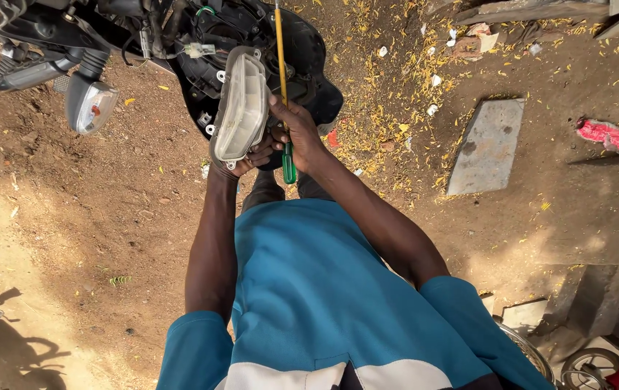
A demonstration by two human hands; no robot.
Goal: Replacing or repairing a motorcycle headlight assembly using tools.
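— On the bare brown dirt (pixel 71 238), what took up the most room?

— The ground itself, strewn with small yellow leaves (pixel 396 94) toward the upper middle. After that came the black motorcycle (pixel 179 29) across the top left, its front bodywork opened so that wires and a white connector showed. A grey flat slab (pixel 488 146) lay well to the right of it, and farther right a red crumpled wrapper (pixel 604 133).

— Did anything stand in the way of the hands?

— The black cowling (pixel 309 65) sat directly behind them, and a round turn-signal lamp (pixel 93 107) hung off the bike to the left, well apart from the work. At the lower right corner a wheel rim (pixel 591 365) edged in.

— And the headlamp?

— The clear headlamp unit (pixel 240 107) was held up just in front of the open cowling, tilted on its long axis. The left hand (pixel 246 159) was closed around its lower end, fingers curled under the bottom edge.

— The other hand?

— The right hand (pixel 296 137) was wrapped tight round a screwdriver (pixel 281 79) with a yellow shaft and green handle, just beside the lamp's right edge. The shaft ran straight up past the lamp into the bike; its tip was out of sight, and the green handle end poked out below the fist.
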